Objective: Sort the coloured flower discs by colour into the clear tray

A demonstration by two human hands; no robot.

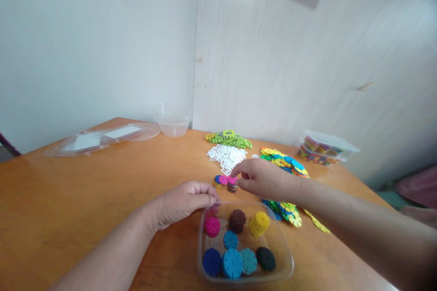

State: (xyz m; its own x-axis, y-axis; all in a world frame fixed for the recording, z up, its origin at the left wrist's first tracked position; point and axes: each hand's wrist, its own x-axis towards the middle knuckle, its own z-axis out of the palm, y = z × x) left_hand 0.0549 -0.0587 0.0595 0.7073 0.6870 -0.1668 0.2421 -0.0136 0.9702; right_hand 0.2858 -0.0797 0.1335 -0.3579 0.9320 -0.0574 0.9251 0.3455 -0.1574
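Observation:
A clear plastic container (290, 259) holds small notched discs stacked by colour: a pink stack (212, 226), a brown stack (237, 221), a yellow stack (259, 223), a black stack (266, 259) and several blue ones (232, 263). At its far left corner is my left hand (187, 202), thumb and fingers closed at the rim. My right hand (259, 177) reaches past the container, thumb and forefinger pinched at a pink notched disc (232, 181). That disc sits over a short stack (232, 188), beside another pink disc (223, 179) and a small mixed stack (217, 183).
White plastic pieces (228, 158) and green pieces (235, 141) lie farther back. Larger coloured discs (290, 163) are heaped on the right, partly behind my right arm. A lidded box (326, 148), a clear bowl (173, 123) and flat plastic lids (99, 140) stand near the walls.

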